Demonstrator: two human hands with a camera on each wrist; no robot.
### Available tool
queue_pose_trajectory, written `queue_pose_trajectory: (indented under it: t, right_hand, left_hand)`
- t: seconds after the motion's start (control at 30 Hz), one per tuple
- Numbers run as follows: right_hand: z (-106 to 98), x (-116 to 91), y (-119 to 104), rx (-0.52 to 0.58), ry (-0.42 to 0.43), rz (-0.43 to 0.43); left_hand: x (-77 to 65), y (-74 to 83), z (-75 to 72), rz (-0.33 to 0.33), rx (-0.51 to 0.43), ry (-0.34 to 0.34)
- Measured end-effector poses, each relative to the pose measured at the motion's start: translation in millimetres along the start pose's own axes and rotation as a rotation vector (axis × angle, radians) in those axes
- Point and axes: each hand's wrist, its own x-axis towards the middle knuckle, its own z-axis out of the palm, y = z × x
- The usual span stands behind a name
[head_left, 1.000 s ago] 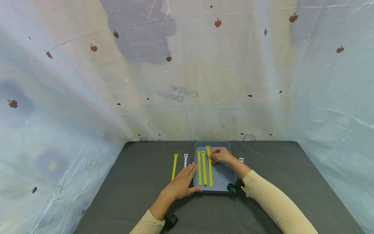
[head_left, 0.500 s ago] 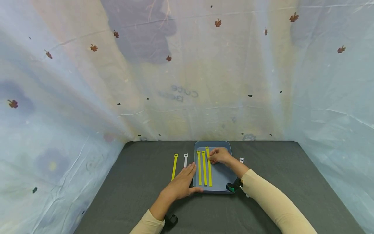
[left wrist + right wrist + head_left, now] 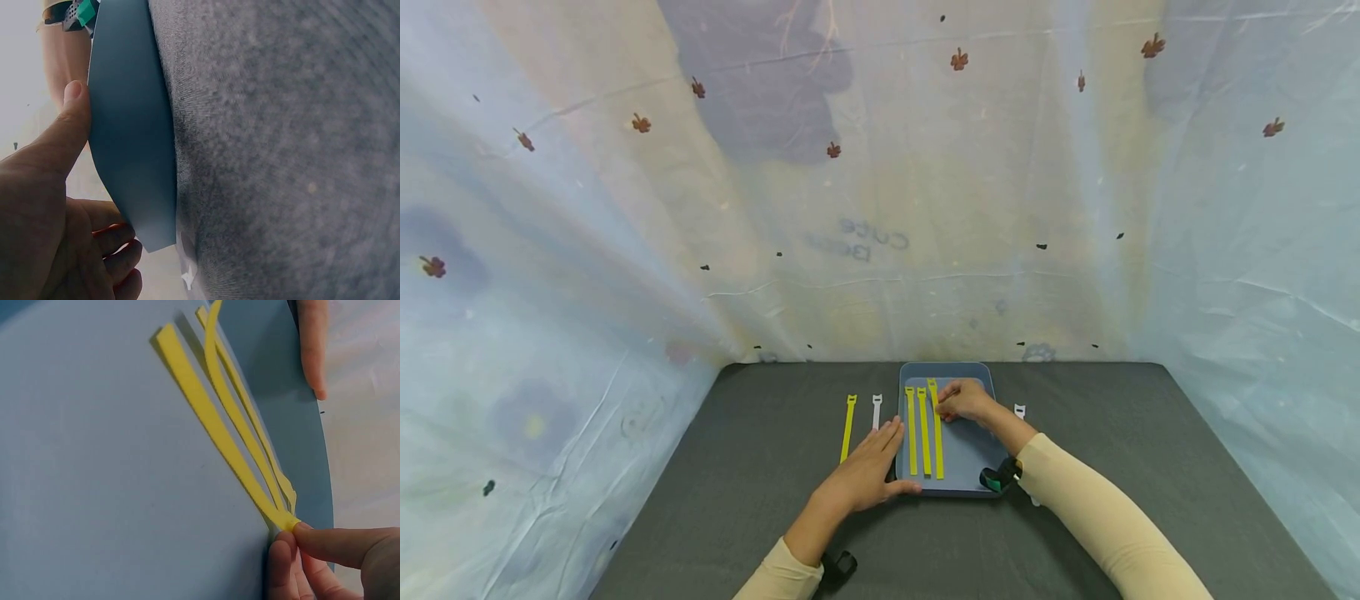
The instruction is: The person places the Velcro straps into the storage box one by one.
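A blue-grey tray (image 3: 968, 454) bears three yellow hook-and-loop cable ties with slotted heads, laid lengthwise side by side. My right hand (image 3: 967, 400) pinches the rightmost cable tie (image 3: 938, 446) just below its head, between thumb and fingertips; the right wrist view shows this tie (image 3: 203, 409) running flat along the tray floor. To its left lie the other two, the middle cable tie (image 3: 924, 433) and the leftmost cable tie (image 3: 912, 437). My left hand (image 3: 868, 468) rests at the tray's near left corner, fingers extended along the side, thumb against the front rim.
Left of the tray, a yellow cable tie (image 3: 849, 425) and a white cable tie (image 3: 877, 410) lie on the dark cloth-covered table (image 3: 775, 433), partly behind my left hand. Another white cable tie (image 3: 1019, 410) shows beyond my right forearm. A patterned curtain (image 3: 880, 208) hangs behind the table.
The pinched cable tie has shifted slightly left and toward me, nearer the middle one. My right hand has moved a little with it; the left hand stays in place.
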Motion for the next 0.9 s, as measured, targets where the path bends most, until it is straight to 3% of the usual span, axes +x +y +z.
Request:
queue_pose_trajectory:
  t: [0.27,0.9]
  right_hand:
    - [0.2,-0.9,1.1,-0.032,0.004,0.025]
    - [-3.8,0.1,1.0,-0.048,-0.030,-0.024]
  left_hand:
    - [0.3,-1.7,4.7,-0.013,-0.011,-0.009]
    - [1.6,-0.6,2.0,-0.006,0.014,0.003]
